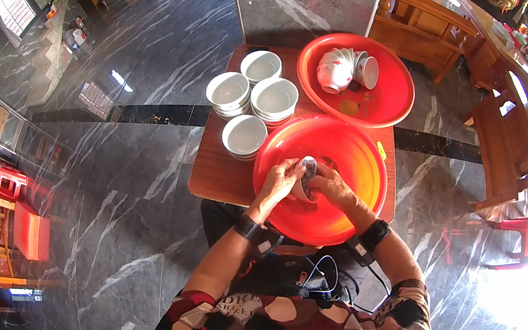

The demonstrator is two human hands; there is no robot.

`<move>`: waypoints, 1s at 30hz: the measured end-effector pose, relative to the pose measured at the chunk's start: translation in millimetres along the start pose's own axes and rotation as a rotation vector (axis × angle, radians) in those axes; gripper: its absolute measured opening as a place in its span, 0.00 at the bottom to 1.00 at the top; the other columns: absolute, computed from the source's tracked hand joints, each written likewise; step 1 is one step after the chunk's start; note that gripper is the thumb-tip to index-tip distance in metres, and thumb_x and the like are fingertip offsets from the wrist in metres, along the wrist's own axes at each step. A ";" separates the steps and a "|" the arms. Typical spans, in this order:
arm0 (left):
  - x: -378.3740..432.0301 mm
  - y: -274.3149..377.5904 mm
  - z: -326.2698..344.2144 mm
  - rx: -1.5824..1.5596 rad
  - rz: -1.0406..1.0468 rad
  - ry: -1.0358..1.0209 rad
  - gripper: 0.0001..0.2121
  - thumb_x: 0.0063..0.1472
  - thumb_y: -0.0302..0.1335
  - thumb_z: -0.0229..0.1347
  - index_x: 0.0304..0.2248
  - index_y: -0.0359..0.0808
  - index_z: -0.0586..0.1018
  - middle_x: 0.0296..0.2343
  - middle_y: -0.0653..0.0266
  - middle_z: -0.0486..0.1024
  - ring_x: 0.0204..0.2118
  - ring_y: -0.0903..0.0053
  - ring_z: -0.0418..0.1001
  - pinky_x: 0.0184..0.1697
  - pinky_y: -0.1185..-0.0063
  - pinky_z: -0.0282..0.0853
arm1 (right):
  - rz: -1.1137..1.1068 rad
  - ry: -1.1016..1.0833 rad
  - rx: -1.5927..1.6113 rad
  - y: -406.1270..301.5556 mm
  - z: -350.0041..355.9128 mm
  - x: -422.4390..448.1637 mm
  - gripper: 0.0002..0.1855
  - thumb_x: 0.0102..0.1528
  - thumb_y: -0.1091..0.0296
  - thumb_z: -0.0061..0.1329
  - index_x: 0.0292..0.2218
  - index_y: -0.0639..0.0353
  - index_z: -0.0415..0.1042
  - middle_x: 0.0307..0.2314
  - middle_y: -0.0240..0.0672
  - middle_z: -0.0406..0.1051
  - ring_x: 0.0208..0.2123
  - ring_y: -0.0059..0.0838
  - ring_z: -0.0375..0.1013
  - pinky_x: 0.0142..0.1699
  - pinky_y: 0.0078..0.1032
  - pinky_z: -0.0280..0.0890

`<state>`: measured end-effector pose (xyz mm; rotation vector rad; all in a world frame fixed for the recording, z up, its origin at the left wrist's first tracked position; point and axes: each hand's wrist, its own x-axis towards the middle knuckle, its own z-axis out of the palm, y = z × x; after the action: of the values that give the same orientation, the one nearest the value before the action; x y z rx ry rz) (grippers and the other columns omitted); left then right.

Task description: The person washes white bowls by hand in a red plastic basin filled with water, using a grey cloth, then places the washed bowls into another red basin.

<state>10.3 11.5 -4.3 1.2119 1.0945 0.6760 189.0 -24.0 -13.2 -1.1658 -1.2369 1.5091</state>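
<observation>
My left hand [280, 180] and my right hand [335, 186] meet over the near red plastic basin [276, 140], both gripping a small bowl [309, 194] that is tilted on its side. Part of the bowl is hidden by my fingers. A greyish patch at it is too small to identify. To the left of this basin stand several stacks of white bowls, including a front stack [244, 135], a middle stack [274, 98], a left stack [228, 91] and a back stack [261, 66].
Behind the near basin, a second red basin [390, 108] holds a nested row of flower-patterned bowls [336, 70], lying on their sides. Both basins stand on a brown wooden table [209, 176]. A marble-faced panel [297, 6] rises behind it. Wooden benches [506, 144] are at the right.
</observation>
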 end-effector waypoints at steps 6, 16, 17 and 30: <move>-5.1 7.5 3.3 0.056 0.111 0.047 0.17 0.61 0.36 0.53 0.45 0.31 0.74 0.33 0.65 0.76 0.36 0.82 0.72 0.38 0.84 0.68 | 0.038 -0.261 -0.041 -4.4 -7.3 -6.1 0.23 0.47 0.66 0.51 0.45 0.63 0.66 0.36 0.37 0.69 0.40 0.26 0.67 0.48 0.23 0.61; 11.4 -15.1 2.8 0.168 0.033 0.049 0.19 0.64 0.40 0.48 0.37 0.27 0.75 0.29 0.64 0.75 0.34 0.82 0.70 0.36 0.81 0.66 | -0.424 -0.143 -1.069 -1.2 10.4 -16.3 0.30 0.43 0.65 0.55 0.47 0.62 0.62 0.40 0.50 0.66 0.44 0.47 0.67 0.46 0.34 0.63; 12.9 -20.6 -1.6 0.212 0.115 0.069 0.21 0.65 0.42 0.46 0.36 0.27 0.75 0.28 0.65 0.75 0.33 0.82 0.69 0.35 0.80 0.65 | -0.299 -0.138 -0.836 -15.6 13.9 -19.3 0.26 0.44 0.64 0.56 0.44 0.63 0.65 0.36 0.45 0.68 0.40 0.40 0.69 0.44 0.32 0.64; 3.7 -6.9 -10.2 -0.381 0.059 -0.114 0.13 0.62 0.36 0.50 0.37 0.33 0.73 0.31 0.65 0.74 0.34 0.76 0.75 0.37 0.76 0.73 | 0.009 0.233 0.649 -21.6 -10.1 -14.1 0.21 0.61 0.51 0.40 0.36 0.62 0.72 0.27 0.28 0.71 0.29 0.17 0.69 0.35 0.19 0.65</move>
<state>1.3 16.9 -11.7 0.9439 0.7936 0.8093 202.9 -32.1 9.3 -0.8702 -0.5174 1.5606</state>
